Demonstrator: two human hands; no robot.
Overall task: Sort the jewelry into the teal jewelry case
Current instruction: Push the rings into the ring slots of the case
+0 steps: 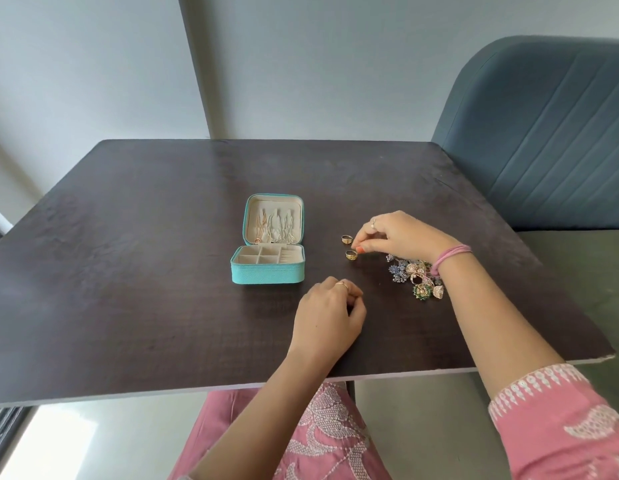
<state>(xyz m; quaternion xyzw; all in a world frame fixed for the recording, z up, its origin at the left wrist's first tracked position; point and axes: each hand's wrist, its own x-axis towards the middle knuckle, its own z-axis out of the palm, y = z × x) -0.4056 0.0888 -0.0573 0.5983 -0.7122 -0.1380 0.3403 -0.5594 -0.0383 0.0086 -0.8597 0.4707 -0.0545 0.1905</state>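
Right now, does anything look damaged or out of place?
The table's near right corner looks chipped. The earrings lie in a tangled heap beside the right hand. Nothing else stands out.

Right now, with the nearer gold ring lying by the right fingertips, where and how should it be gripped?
Pinch the nearer gold ring across its band from above, thumb on one side and a finger on the other. It lies loose on the dark wooden table, apart from the farther gold ring, and the right hand is already at it.
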